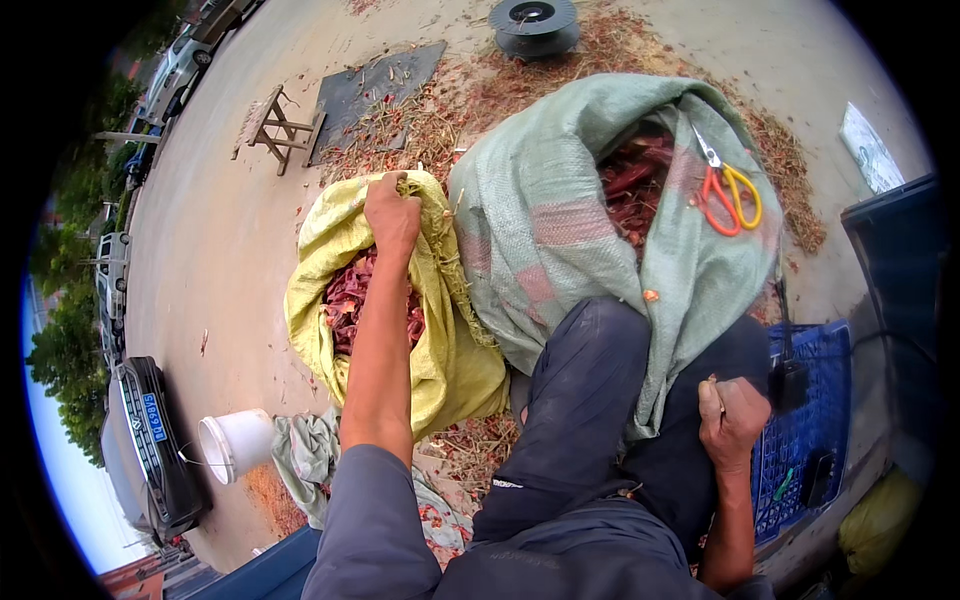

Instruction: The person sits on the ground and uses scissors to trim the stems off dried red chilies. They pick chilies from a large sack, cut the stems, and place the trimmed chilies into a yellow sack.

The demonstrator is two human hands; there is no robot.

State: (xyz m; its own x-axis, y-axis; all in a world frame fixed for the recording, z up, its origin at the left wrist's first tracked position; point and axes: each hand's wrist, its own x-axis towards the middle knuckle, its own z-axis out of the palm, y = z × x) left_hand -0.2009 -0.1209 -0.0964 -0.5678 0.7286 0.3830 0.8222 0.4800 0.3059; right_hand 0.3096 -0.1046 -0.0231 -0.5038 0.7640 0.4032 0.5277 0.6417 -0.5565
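Note:
My left hand [394, 214] grips the rolled rim of a yellow woven sack [465, 382] at its far side. Dark red dried chili peppers [349, 296] fill that sack's mouth, partly hidden by my forearm. My right hand [733, 420] is curled closed over my right thigh, with a thin, pale stem-like piece [721, 407] showing between the fingers. Against my knees leans a larger green woven sack [510, 202] with faded pink patches. Its folded opening shows more dried red chilies [637, 176]. Scissors [724, 191] with one red and one yellow handle lie on its flap.
A white bucket [236, 446] lies tipped at left beside a crumpled grey-green cloth [304, 457]. Blue plastic crate [799, 450] stands at my right. Farther off are a small wooden stool [279, 131], a dark mat [375, 82], a grey spool [532, 26] and scattered stems [630, 56]. Parked cars line the left.

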